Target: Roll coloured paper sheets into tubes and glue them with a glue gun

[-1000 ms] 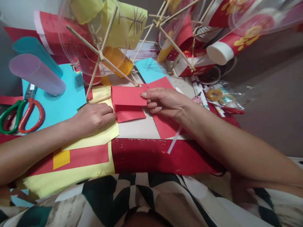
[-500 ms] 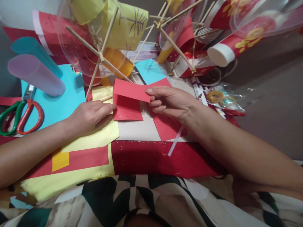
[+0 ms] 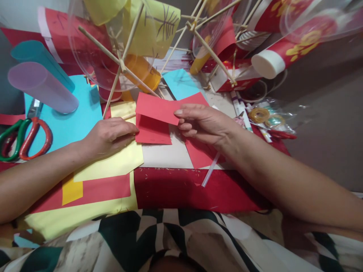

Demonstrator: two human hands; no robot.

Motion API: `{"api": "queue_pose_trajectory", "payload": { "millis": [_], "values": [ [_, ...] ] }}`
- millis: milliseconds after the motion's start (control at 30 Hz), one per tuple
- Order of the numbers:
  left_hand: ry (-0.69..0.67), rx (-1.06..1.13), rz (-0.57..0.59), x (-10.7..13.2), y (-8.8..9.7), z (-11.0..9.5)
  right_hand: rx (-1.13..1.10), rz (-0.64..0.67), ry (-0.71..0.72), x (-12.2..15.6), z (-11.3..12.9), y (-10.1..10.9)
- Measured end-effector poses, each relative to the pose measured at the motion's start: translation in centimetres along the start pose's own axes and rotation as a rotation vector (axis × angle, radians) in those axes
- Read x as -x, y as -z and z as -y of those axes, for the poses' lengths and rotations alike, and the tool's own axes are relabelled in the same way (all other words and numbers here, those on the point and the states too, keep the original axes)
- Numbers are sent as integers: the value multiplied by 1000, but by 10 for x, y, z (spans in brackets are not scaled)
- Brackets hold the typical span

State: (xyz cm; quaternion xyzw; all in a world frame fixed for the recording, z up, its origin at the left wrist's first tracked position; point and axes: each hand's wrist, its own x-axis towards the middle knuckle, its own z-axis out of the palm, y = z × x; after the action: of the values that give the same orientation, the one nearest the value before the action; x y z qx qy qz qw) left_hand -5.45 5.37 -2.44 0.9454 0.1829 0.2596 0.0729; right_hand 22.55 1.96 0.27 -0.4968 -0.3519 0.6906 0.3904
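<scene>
A folded piece of red paper (image 3: 154, 132) lies at the middle of the work surface, its upper flap lifted and tilted. My right hand (image 3: 200, 122) pinches the flap's right corner between thumb and fingers. At the paper's left edge, the closed fingers of my left hand (image 3: 115, 134) grip it low down, over yellow paper (image 3: 124, 162). Part of the left fingertips is hidden. Another red sheet (image 3: 197, 155) lies beneath my right hand and wrist, with a clear thin strip (image 3: 211, 170) sticking out beside it.
Scissors (image 3: 35, 139) and two plastic cups (image 3: 42, 87) rest on blue paper (image 3: 87, 102) at left. Stick frames (image 3: 121, 66) with clear round lids stand close behind the paper. A red tube (image 3: 295, 49), markers (image 3: 241, 109) and bagged tape rolls (image 3: 259, 115) are at right.
The lifted flap's right corner has dipped very slightly with my right hand. My left hand stays at the paper's left edge. The view has shifted a little.
</scene>
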Motion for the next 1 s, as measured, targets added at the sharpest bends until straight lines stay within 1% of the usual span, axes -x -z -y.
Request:
{"api": "queue_pose_trajectory", "payload": {
  "millis": [100,200,267,367,500,667,733,800,867,1000],
  "values": [
    [14,23,14,0,0,1,-18,-7,43,4,-4,-3],
    [-42,22,5,0,0,3,19,-12,104,10,-8,-5],
    [-76,12,-5,0,-1,3,41,-41,134,13,-11,-6],
    [-85,4,-30,0,-1,2,95,-82,158,19,-16,-5],
    [-42,58,-34,-1,0,-2,139,-117,207,25,-22,-4],
    [81,127,-36,-2,4,-10,120,-189,256,29,-24,-4],
    [90,141,-27,-2,5,-12,118,-207,273,33,-23,-5],
    [54,143,-26,-2,6,-14,127,-214,274,38,-23,-8],
    [-19,123,-39,-1,6,-14,138,-207,265,45,-24,-10],
    [-156,8,-136,1,5,-14,151,-202,240,57,-28,-13]
  ]
}}
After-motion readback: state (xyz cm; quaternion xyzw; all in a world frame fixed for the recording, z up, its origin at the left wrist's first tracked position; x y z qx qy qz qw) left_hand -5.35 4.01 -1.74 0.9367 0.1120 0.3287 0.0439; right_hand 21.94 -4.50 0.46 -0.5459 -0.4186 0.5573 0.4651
